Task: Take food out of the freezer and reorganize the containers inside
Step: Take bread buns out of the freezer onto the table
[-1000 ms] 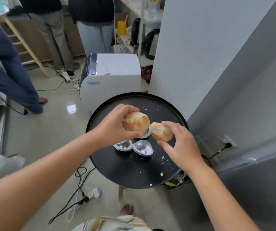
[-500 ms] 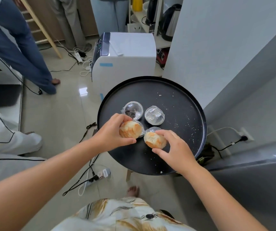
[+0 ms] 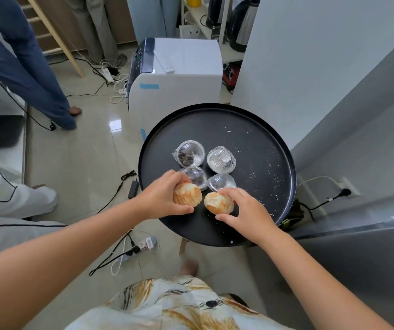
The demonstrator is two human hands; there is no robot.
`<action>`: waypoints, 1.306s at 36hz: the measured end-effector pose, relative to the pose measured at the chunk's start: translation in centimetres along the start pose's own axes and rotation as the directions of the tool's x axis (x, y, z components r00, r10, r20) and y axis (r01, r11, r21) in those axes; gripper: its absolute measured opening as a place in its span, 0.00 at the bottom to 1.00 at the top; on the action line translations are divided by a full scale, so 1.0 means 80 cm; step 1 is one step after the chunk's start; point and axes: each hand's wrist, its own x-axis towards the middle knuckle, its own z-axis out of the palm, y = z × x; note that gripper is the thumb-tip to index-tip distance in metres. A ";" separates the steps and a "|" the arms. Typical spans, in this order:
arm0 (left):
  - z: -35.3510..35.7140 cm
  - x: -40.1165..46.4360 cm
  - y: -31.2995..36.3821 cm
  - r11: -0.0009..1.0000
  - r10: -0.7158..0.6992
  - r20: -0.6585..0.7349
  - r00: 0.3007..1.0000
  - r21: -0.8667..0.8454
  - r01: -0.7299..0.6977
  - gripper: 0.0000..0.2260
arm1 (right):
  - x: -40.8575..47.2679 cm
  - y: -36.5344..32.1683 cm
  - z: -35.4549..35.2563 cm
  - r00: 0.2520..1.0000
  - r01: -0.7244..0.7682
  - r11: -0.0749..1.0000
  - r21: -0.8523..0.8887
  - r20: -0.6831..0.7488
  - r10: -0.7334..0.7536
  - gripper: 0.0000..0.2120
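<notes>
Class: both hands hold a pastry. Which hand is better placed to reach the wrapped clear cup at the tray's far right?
Right. The right hand lies nearer the wrapped cup; the left hand would probably have to cross over.

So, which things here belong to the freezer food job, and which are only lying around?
Job:
left pastry
right pastry
four clear plastic shells
black tray table

Lying about:
white appliance
kettles
floor power strip

My hands, left [image 3: 161, 198] and right [image 3: 246, 209], are gripping two flaky, crusty pastries [image 3: 187, 197] with a dry, rough look. Clear glossy plastic cups [image 3: 190, 153] are glinting on the matt black surface [image 3: 262, 186], which is carrying pale crumbs. Polished floor tiles [image 3: 84, 163] are reflecting light.
</notes>
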 end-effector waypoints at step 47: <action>0.036 0.074 -0.015 0.994 0.015 -0.098 0.995 0.108 -0.004 0.28 | 0.059 0.021 0.024 0.982 -0.123 0.990 0.074 -0.135 0.133 0.27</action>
